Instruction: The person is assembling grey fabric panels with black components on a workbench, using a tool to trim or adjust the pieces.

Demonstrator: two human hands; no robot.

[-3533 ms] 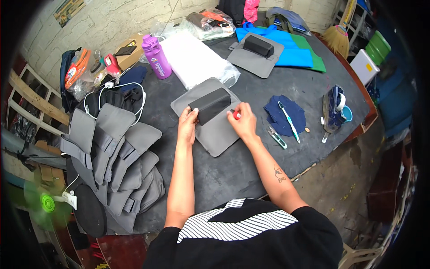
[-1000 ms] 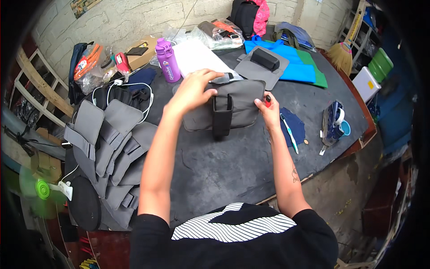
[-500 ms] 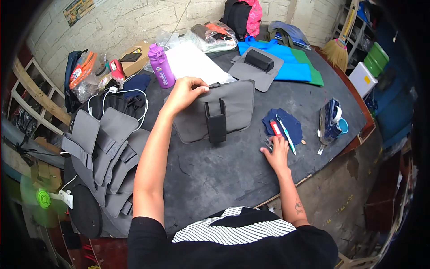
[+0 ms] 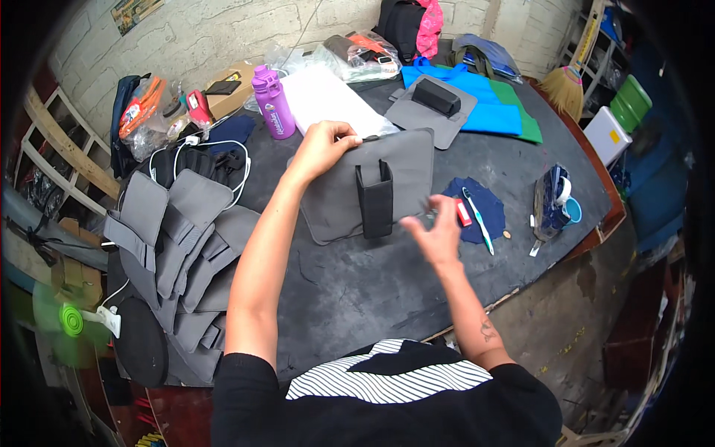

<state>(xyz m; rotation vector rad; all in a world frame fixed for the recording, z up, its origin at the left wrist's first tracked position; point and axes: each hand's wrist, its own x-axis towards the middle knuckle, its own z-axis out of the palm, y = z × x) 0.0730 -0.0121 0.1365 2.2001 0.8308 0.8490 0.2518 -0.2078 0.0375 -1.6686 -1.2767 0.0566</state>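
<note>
My left hand pinches the top edge of a grey fabric panel, which stands tilted up on the dark table. A black fabric pocket runs down the panel's front. My right hand is raised just right of the panel, its fingers curled and slightly blurred. Something small and dark shows at its fingertips, too smeared to name. Beside that hand a dark blue cloth lies flat, bearing a red and white small item and a toothbrush.
Grey fabric pieces are heaped at the left, near a small green fan. A purple bottle stands behind the panel. Farther back lie another grey panel and blue bags. A pouch with a blue cup sits at right.
My right hand has moved left from the dark blue cloth toward the panel. The small metal tool by its fingers no longer shows on the cloth. My left hand keeps its grip.
</note>
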